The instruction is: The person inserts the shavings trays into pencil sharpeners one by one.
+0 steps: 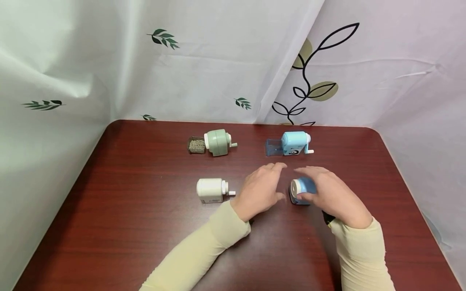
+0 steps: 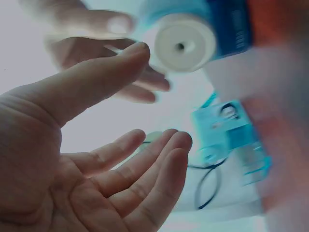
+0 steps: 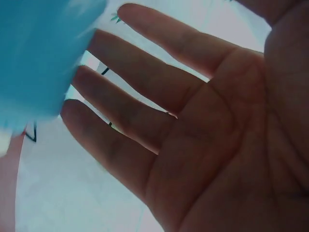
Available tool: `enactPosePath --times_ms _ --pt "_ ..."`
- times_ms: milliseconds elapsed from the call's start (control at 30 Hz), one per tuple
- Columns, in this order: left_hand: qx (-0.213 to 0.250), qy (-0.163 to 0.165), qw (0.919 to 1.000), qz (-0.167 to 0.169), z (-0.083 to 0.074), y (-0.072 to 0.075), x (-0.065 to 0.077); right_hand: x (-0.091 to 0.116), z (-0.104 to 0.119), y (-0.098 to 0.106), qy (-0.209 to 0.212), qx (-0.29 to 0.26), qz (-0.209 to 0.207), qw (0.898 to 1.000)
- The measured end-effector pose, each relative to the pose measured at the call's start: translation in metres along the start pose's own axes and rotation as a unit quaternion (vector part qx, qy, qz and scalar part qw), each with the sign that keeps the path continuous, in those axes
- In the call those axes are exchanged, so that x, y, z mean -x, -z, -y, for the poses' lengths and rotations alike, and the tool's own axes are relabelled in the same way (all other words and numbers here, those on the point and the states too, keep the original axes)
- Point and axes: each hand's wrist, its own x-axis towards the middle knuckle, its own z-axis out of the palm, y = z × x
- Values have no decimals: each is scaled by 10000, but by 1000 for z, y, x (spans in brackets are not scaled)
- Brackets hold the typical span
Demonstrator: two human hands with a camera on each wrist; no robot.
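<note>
Both hands are above the table, on either side of a blue pencil sharpener (image 1: 308,185) with a round cream front. My right hand (image 1: 333,192) is the closer one, partly covering the sharpener in the head view; its fingers (image 3: 140,77) reach out long, tips right at the blue body. To the left, my left hand (image 1: 260,190) stays apart from it, palm empty, fingers loosely extended. In the left wrist view the sharpener's cream face (image 2: 186,43), with a small central hole, appears just beyond the thumb. Left of that hand lies a white crank sharpener (image 1: 211,190).
At the back left stands a green crank sharpener (image 1: 217,142), its drawer (image 1: 196,145) pulled out and full of shavings. A light blue one (image 1: 294,142) stands back right, its clear drawer (image 1: 274,148) out. Patterned white cloth (image 1: 204,81) rises behind the dark red table (image 1: 120,210).
</note>
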Motion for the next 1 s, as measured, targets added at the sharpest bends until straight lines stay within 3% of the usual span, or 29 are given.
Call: enactPosePath --times_ms 300,467,767,1000 --pt "-55 -457 9969 -645 0 49 20 -24 29 -13 491 -68 -109 9987" --pt "-145 -353 9960 -807 16 73 20 -42 43 -17 542 -37 -34 9985" --pt "112 433 9938 -1017 64 121 27 -73 64 -25 -44 -75 89 9999" --pt "688 1127 9880 -802 127 125 13 -91 70 -34 -219 -205 73 9995"
